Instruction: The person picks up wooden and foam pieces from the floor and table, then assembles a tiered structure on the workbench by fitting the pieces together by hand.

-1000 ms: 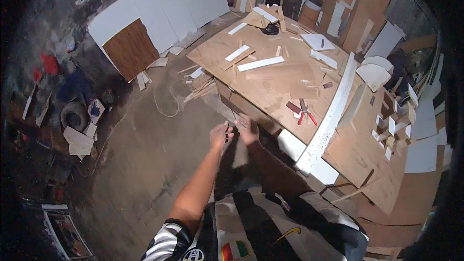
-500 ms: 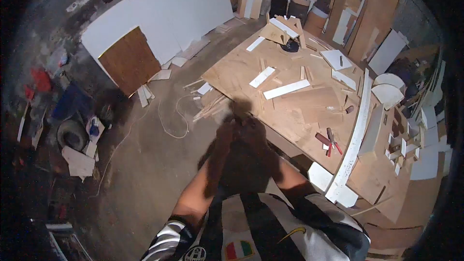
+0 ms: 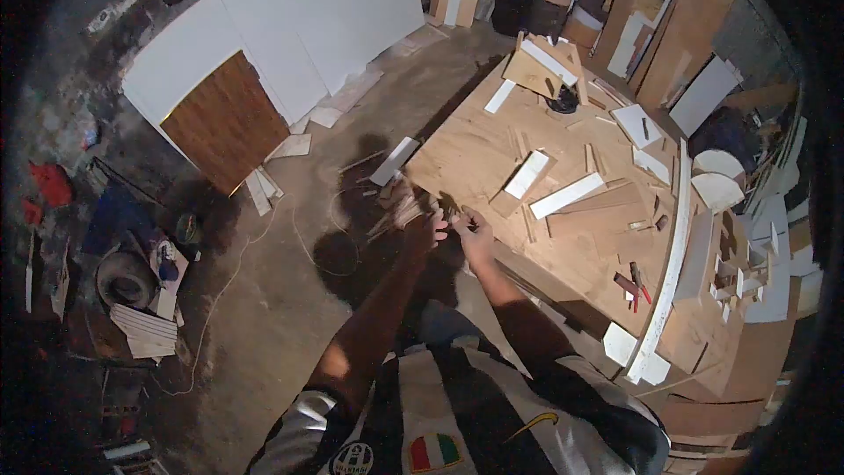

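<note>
Wooden tabletop (image 3: 466, 141) lies near the half-curled right hand (image 3: 476, 236).

Floor (image 3: 272, 343) lies open left of the table (image 3: 457, 145) — a cord (image 3: 230, 280) (thin) crosses.

The table (image 3: 459, 151) has a broad, flat, light-brown wooden top, its straight edges meeting at a corner. Thin wooden strips (image 3: 403, 213) lie in a loose heap low beside that corner, partly in shadow.
</note>
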Action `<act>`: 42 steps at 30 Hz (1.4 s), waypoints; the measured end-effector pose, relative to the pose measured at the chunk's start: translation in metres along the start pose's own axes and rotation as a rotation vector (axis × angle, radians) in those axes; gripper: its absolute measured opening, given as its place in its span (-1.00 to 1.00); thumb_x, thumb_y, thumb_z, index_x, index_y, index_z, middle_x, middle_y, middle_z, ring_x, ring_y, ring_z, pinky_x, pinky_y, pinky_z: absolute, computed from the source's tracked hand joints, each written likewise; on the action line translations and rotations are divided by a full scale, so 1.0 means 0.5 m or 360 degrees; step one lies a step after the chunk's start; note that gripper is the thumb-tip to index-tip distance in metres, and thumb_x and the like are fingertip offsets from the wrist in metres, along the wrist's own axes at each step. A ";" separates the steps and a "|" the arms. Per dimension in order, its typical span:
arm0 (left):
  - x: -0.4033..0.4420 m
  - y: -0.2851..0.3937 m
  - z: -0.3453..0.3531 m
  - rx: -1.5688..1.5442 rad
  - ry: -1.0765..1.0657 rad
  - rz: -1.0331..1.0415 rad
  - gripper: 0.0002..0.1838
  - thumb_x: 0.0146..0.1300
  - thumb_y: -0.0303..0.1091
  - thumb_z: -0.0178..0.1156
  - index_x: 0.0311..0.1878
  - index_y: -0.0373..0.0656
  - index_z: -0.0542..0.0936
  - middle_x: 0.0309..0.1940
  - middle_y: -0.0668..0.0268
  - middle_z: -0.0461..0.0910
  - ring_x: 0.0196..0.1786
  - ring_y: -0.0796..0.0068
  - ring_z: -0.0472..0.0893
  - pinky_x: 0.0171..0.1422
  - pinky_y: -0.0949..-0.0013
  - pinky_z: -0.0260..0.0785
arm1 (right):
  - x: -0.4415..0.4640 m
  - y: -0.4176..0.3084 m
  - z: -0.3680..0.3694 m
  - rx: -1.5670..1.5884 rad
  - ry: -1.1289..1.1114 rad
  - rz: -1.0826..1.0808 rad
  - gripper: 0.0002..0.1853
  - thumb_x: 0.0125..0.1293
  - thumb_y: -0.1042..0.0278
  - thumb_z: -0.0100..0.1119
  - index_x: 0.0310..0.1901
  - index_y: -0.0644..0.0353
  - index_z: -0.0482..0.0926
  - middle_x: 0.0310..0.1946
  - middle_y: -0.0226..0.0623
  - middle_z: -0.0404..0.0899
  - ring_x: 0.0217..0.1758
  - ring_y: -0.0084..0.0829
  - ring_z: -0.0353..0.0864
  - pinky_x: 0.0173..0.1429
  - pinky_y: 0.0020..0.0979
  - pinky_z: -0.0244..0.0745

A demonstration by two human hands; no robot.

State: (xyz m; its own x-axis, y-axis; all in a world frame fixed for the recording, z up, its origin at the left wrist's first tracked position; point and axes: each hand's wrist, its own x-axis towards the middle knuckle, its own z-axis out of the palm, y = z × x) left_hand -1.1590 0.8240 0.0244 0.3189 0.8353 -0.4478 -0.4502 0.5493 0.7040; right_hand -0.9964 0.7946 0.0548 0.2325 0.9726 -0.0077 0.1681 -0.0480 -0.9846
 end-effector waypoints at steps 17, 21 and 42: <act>0.466 0.359 -0.155 0.0475 0.0301 0.0085 -0.59 0.38 -0.03 0.23 0.02 -0.20 0.65 -0.19 0.18 0.71 -0.33 0.47 0.63 -0.26 0.43 0.44 | 0.547 0.072 0.327 0.0256 0.0077 0.0009 -0.56 0.31 0.36 0.34 0.15 0.40 0.53 -0.20 -0.39 0.59 -0.17 -0.60 0.53 -0.02 -0.52 0.46; 0.599 0.395 -0.202 0.0638 0.0332 0.0373 -0.60 0.37 -0.03 0.24 -0.08 -0.25 0.67 -0.20 0.17 0.71 -0.33 0.48 0.64 -0.22 0.41 0.46 | 0.658 0.052 0.371 0.0358 0.0058 0.0185 -0.61 0.31 0.40 0.35 0.11 0.38 0.54 -0.18 -0.36 0.61 -0.09 -0.53 0.57 0.05 -0.47 0.50; 1.183 0.879 -0.311 0.1030 -0.0347 0.0234 -0.44 0.30 0.08 0.27 -0.06 -0.37 0.63 -0.22 0.16 0.68 -0.13 0.35 0.62 0.01 0.28 0.41 | 1.230 0.018 0.698 0.0243 0.0968 0.0144 -0.45 0.32 0.27 0.35 0.24 0.40 0.46 0.03 -0.17 0.62 0.00 -0.44 0.58 0.11 -0.40 0.50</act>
State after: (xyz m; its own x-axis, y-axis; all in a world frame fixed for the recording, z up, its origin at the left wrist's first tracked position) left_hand -1.2979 1.5632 -0.0169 0.4835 0.8391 -0.2495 0.0640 0.2503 0.9660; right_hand -1.1860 1.4717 -0.0197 0.7499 0.6606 -0.0355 -0.0055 -0.0475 -0.9989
